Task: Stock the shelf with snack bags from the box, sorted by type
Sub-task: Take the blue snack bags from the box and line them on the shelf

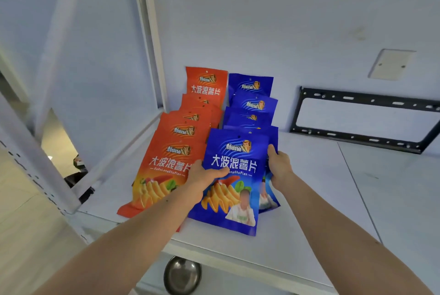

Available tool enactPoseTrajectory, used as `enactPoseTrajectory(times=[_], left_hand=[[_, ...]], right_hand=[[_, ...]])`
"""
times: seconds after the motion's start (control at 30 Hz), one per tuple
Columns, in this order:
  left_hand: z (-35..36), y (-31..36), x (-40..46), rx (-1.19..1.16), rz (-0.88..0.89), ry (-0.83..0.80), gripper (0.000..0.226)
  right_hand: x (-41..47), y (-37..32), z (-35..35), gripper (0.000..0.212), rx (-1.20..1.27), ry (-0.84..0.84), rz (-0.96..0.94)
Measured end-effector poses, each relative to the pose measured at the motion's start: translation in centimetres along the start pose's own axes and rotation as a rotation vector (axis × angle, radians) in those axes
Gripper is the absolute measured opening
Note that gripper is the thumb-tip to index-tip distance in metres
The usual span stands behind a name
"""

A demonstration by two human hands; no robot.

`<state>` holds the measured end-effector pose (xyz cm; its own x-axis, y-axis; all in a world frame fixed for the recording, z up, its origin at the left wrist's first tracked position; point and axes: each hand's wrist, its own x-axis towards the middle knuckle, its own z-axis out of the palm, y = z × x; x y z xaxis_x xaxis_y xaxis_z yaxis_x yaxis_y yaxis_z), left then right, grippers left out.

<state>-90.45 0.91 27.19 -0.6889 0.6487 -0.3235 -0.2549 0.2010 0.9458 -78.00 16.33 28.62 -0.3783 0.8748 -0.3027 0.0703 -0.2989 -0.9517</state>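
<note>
Because the stock was being sorted by type, the white shelf [309,199] carried two separate rows: orange bags [171,166] overlapping on the left and blue bags [252,104] overlapping just beside them on the right, each bag leaning back on the one behind so its printed face stayed readable. At the front of the blue row the person held the front blue bag [234,182] between both hands. The left hand [204,175] gripped its left edge, thumb laid across the printed face; the right hand [278,166] curled round the right edge, fingers tucked behind it, apparently also touching the bag behind. Holding both edges likely kept the limp packet square with its row as it was set down, its lower edge seemingly on the shelf. The source box could not be seen. A black metal bracket [366,120] leaned against the wall further right, and a steel bowl [182,274] showed below the shelf's front lip.
</note>
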Motion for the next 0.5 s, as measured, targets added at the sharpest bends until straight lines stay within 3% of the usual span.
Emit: enactPoseTrajectory(times=[0.2, 0.3, 0.4, 0.5], left_hand=[[0.6, -1.0, 0.4, -0.024, -0.011, 0.013, 0.035], [0.8, -1.1, 0.0, -0.006, -0.032, -0.005, 0.043], [0.8, -1.1, -0.5, 0.04, -0.021, -0.066, 0.053], [0.7, -1.0, -0.9, -0.016, -0.021, -0.096, 0.05]], right_hand=[[-1.0, 1.1, -0.9, 0.052, -0.128, 0.037, -0.025], [-1.4, 2.0, -0.8, 0.067, -0.157, 0.0, -0.038], [-1.7, 2.4, -0.5, 0.064, -0.151, 0.026, -0.064], [-2.0, 2.4, -0.3, 0.06, -0.093, 0.028, -0.063]])
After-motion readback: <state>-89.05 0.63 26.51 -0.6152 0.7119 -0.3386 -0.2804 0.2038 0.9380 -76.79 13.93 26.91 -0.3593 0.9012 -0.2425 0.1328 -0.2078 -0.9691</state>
